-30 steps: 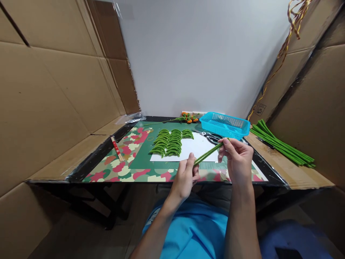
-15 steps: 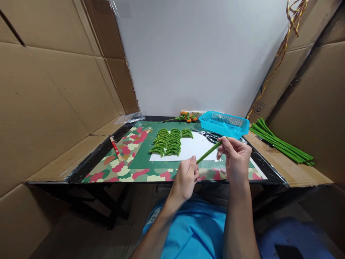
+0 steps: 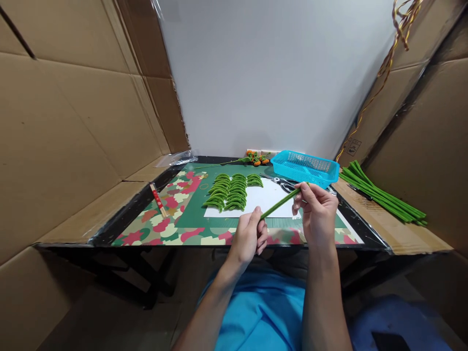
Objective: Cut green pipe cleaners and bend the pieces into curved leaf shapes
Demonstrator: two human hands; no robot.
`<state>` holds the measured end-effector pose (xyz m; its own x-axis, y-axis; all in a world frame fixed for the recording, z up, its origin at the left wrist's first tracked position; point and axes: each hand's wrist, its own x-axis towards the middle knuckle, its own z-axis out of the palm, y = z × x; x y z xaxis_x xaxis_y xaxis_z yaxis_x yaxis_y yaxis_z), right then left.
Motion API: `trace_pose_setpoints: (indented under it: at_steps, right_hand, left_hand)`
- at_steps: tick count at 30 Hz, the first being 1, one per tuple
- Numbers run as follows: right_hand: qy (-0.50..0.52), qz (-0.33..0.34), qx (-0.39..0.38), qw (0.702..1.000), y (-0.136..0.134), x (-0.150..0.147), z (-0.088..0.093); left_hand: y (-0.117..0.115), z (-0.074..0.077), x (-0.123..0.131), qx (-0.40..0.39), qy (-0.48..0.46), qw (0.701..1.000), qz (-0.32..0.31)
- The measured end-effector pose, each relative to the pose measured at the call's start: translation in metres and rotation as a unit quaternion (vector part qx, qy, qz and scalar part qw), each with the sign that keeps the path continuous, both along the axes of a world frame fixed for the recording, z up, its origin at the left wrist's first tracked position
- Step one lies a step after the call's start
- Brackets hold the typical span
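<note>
A green pipe cleaner (image 3: 280,204), perhaps more than one strand, is stretched at a slant between my two hands above the table's near part. My left hand (image 3: 250,233) pinches its lower end between thumb and fingers. Higher up and to the right, my right hand (image 3: 317,207) grips the other end with thumb and fingertips. Behind them, several curved green leaf-like pieces (image 3: 236,191) lie in three columns on a white sheet (image 3: 268,197). Black-handled scissors (image 3: 285,184) lie just beyond my right hand, which partly hides them.
A blue plastic basket (image 3: 305,168) stands at the back right. Straight green pipe cleaners (image 3: 387,195) lie in a bundle on the cardboard at right, beside a black pen (image 3: 360,192). Orange flowers (image 3: 258,157) rest at the back. A red-wrapped stick (image 3: 158,200) lies at left.
My left hand has shifted slightly left and up, so a longer stretch of the pipe cleaner shows between my hands. My right hand has hardly moved and keeps its hold.
</note>
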<state>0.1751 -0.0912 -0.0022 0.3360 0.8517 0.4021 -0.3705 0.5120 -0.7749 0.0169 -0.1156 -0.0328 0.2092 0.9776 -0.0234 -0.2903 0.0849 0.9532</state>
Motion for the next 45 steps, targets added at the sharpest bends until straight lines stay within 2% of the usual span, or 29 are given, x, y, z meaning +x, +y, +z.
trace_pose_setpoints:
  at_steps: [4, 11, 17, 24, 29, 34, 45]
  right_hand:
    - [0.007, -0.004, 0.001, 1.0, 0.0, 0.0, 0.0]
    - [0.02, -0.025, 0.002, 0.999, 0.0, 0.001, 0.001]
    - [0.0, -0.039, 0.001, 0.999, 0.002, 0.002, -0.003]
    - [-0.029, -0.03, 0.002, 0.999, 0.002, 0.003, -0.007]
    - [-0.023, -0.024, -0.003, 0.999, 0.002, 0.005, -0.007]
    - [-0.012, -0.012, 0.0, 1.0, 0.002, 0.006, -0.007]
    - [-0.039, -0.035, -0.002, 0.999, 0.003, 0.008, -0.01]
  left_hand:
    - [-0.001, -0.002, 0.0, 0.026, 0.003, 1.0, 0.005]
    - [-0.003, -0.001, -0.001, 0.007, -0.001, 1.0, 0.014]
    - [-0.003, 0.001, 0.002, 0.003, 0.01, 1.0, 0.027]
    - [-0.004, 0.001, 0.002, 0.038, 0.043, 0.998, 0.029]
    - [-0.004, -0.001, -0.001, 0.059, 0.036, 0.998, 0.011]
    - [-0.003, 0.0, -0.008, 0.041, 0.033, 0.997, -0.062]
    - [-0.001, -0.001, -0.009, 0.039, 0.024, 0.996, -0.072]
